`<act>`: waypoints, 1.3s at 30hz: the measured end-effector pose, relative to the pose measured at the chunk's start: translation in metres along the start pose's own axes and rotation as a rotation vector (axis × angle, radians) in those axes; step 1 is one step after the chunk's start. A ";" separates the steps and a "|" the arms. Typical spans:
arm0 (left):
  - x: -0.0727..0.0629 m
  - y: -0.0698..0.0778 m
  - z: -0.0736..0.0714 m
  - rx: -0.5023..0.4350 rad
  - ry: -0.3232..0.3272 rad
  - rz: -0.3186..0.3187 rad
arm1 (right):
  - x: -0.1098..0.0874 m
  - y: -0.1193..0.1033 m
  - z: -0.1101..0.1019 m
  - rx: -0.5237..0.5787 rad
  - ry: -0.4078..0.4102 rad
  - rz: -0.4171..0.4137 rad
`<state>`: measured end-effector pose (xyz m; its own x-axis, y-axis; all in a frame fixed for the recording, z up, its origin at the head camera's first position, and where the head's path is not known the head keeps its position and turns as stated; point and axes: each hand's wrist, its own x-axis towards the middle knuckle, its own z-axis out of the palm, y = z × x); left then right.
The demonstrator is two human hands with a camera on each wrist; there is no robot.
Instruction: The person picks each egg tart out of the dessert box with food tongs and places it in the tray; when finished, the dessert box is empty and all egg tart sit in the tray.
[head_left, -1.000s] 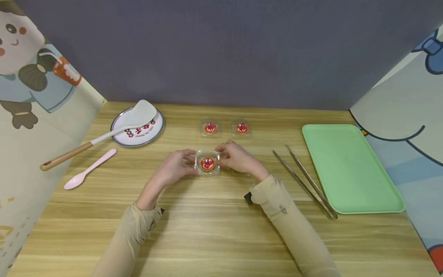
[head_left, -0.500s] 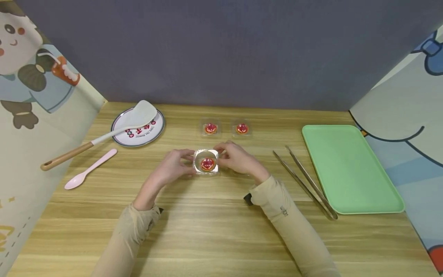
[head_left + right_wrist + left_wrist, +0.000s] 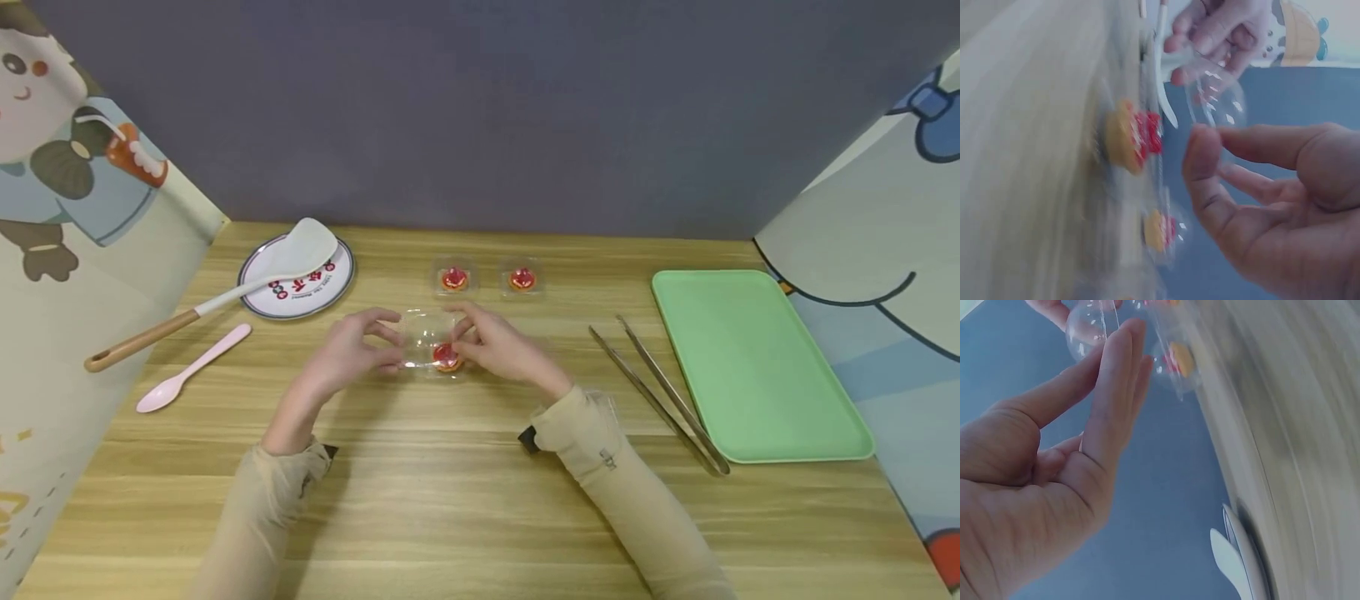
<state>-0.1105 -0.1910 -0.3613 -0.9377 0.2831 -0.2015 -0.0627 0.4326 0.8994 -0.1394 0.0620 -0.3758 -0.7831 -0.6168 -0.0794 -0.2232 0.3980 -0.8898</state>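
Observation:
My left hand (image 3: pixel 348 350) and right hand (image 3: pixel 501 346) pinch opposite edges of a clear plastic domed lid (image 3: pixel 423 332). It is raised above the table, seen edge-on between thumb and fingers in the right wrist view. Beneath and a little right of it sits a small tart (image 3: pixel 446 359) with a glossy red top and orange-yellow crust, in a clear base. The lid and my right fingertips partly overlap this tart in the head view. Two more tarts in clear packs, a left one (image 3: pixel 454 279) and a right one (image 3: pixel 522 279), stand farther back.
At the left, a white spatula (image 3: pixel 311 247) with wooden handle lies across a patterned plate (image 3: pixel 330 292), near a pink spoon (image 3: pixel 197 367). Metal tongs (image 3: pixel 660 392) and a green tray (image 3: pixel 761 367) lie at the right. Clear plastic (image 3: pixel 606 403) shows beside my right sleeve.
Both hands have raised the clear lid off the front tart's base and shifted it leftward. The front tart stays in place; the back packs have not moved.

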 end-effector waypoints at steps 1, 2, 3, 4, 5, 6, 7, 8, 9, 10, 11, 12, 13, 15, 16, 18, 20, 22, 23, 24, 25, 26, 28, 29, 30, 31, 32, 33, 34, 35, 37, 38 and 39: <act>-0.001 -0.001 -0.002 0.009 0.010 -0.001 | 0.001 0.000 0.003 0.020 0.007 -0.007; -0.002 -0.002 -0.005 0.010 0.018 -0.002 | 0.003 0.000 0.006 0.038 0.015 -0.014; -0.003 -0.002 -0.007 0.016 0.026 0.003 | 0.004 0.000 0.010 0.050 0.025 -0.023; -0.004 -0.003 -0.009 0.022 0.035 0.009 | 0.005 -0.001 0.012 0.059 0.037 -0.035; -0.004 -0.005 -0.010 0.027 0.044 0.017 | 0.007 -0.002 0.015 0.072 0.049 -0.047; -0.004 -0.006 -0.012 0.036 0.053 0.026 | 0.008 -0.002 0.017 0.081 0.065 -0.061; -0.005 -0.007 -0.014 0.047 0.063 0.038 | 0.009 -0.003 0.019 0.095 0.080 -0.071; -0.005 -0.008 -0.015 0.060 0.073 0.052 | 0.010 -0.004 0.021 0.108 0.092 -0.080; -0.006 -0.010 -0.017 0.063 0.079 0.062 | 0.011 -0.004 0.023 0.118 0.105 -0.090; -0.006 -0.011 -0.019 0.062 0.084 0.068 | 0.012 -0.005 0.025 0.131 0.116 -0.096; -0.006 -0.012 -0.020 0.058 0.089 0.073 | 0.013 -0.006 0.026 0.147 0.125 -0.097; -0.007 -0.013 -0.022 0.058 0.095 0.079 | 0.015 -0.007 0.028 0.165 0.134 -0.097; -0.007 -0.014 -0.024 0.056 0.101 0.083 | 0.016 -0.007 0.029 0.183 0.144 -0.093; -0.008 -0.016 -0.028 0.038 0.107 0.088 | 0.019 -0.009 0.032 0.215 0.163 -0.090; -0.009 -0.017 -0.030 0.039 0.113 0.090 | 0.021 -0.010 0.033 0.234 0.172 -0.087; -0.010 -0.017 -0.035 0.039 0.125 0.095 | 0.024 -0.013 0.034 0.273 0.189 -0.084; -0.012 -0.018 -0.040 0.026 0.131 0.091 | 0.027 -0.015 0.036 0.301 0.202 -0.074; -0.014 -0.019 -0.044 -0.006 0.129 0.080 | 0.029 -0.018 0.038 0.315 0.217 -0.059; -0.015 -0.019 -0.046 -0.021 0.129 0.076 | 0.030 -0.019 0.039 0.319 0.222 -0.052; -0.015 -0.020 -0.047 -0.039 0.127 0.069 | 0.031 -0.019 0.040 0.317 0.227 -0.044; -0.015 -0.020 -0.048 -0.052 0.124 0.061 | 0.032 -0.020 0.041 0.307 0.233 -0.036; -0.016 -0.021 -0.049 -0.062 0.121 0.055 | 0.034 -0.020 0.042 0.292 0.240 -0.028; -0.016 -0.022 -0.050 -0.078 0.116 0.045 | 0.037 -0.021 0.045 0.258 0.248 -0.021; -0.016 -0.022 -0.051 -0.085 0.115 0.040 | 0.039 -0.021 0.047 0.237 0.252 -0.018; -0.016 -0.022 -0.052 -0.093 0.114 0.031 | 0.041 -0.022 0.049 0.224 0.255 -0.012; -0.016 -0.023 -0.054 -0.097 0.112 0.023 | 0.042 -0.022 0.051 0.209 0.258 -0.010; -0.017 -0.023 -0.055 -0.100 0.112 0.016 | 0.044 -0.023 0.052 0.198 0.261 -0.004; -0.018 -0.023 -0.057 -0.102 0.112 0.007 | 0.045 -0.024 0.054 0.191 0.262 0.001; -0.018 -0.024 -0.058 -0.100 0.111 -0.004 | 0.046 -0.025 0.055 0.183 0.263 0.007; -0.019 -0.024 -0.060 -0.098 0.111 -0.019 | 0.047 -0.027 0.057 0.167 0.264 0.018; -0.020 -0.024 -0.063 -0.099 0.101 -0.042 | 0.049 -0.029 0.059 0.140 0.255 0.041; -0.021 -0.025 -0.064 -0.101 0.093 -0.052 | 0.049 -0.030 0.060 0.118 0.246 0.055; -0.021 -0.025 -0.065 -0.102 0.086 -0.059 | 0.050 -0.030 0.061 0.099 0.231 0.067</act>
<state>-0.1115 -0.2635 -0.3547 -0.9570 0.1831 -0.2251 -0.1490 0.3554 0.9228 -0.1363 -0.0225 -0.3803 -0.9087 -0.4151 -0.0444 -0.1178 0.3570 -0.9267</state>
